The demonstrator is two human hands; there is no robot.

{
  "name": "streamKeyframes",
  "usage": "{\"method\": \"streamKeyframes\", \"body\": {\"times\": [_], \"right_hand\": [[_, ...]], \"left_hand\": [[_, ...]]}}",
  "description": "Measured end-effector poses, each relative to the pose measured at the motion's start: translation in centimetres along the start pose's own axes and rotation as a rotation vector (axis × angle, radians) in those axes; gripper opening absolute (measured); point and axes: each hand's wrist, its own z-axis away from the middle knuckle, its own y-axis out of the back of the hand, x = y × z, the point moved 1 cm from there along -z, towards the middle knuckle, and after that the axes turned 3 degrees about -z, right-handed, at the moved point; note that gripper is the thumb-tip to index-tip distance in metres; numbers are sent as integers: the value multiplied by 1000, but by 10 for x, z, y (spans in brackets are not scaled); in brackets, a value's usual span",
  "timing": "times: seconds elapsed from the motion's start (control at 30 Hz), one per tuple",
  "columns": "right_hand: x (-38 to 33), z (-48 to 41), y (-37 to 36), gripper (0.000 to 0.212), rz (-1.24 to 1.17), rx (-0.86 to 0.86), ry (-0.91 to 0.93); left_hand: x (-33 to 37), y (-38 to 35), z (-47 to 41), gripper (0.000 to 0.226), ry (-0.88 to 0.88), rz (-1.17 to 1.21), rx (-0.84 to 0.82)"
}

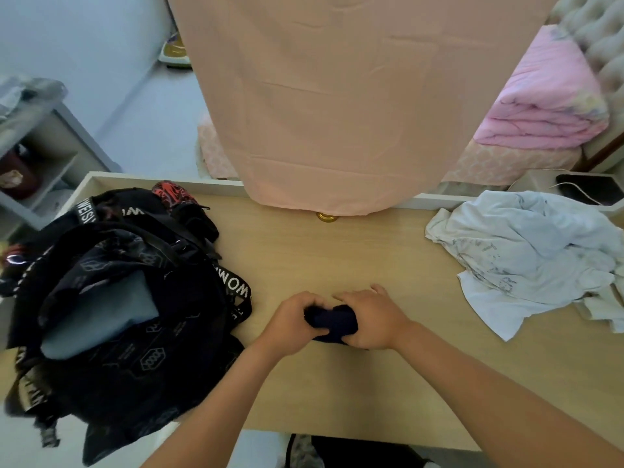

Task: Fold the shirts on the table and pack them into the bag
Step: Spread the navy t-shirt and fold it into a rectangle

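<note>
Near bench (337, 258) front edge, squeezing rolled navy shirt (334, 320) between left hand (293, 320) and right hand (371, 319), fingers curled round it, likely keeping it compact for black bag (135, 332) at left edge.

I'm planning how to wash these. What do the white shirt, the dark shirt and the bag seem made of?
White shirt: thin matte fabric, cotton-like, judging by its soft crumples.
Dark shirt: soft matte cloth, gripped by left hand and right hand, mostly hidden, uncertain.
Bag: black woven synthetic, probably: stiff folds, printed pattern, webbing straps.
</note>
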Motion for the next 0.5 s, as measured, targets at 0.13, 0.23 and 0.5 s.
{"method": "streamKeyframes", "body": {"times": [0.13,0.23,0.5], "right_hand": [[-41,3,-18,25,106,-58,81],[-76,3,-24,26,152,-10,152],[-192,-15,-9,48,149,79,325]], "left_hand": [[-17,15,45,63,-23,-213,-62],[-24,26,80,72,-58,-428,-46],[-41,102,163,30,-53,-300,274]]}}
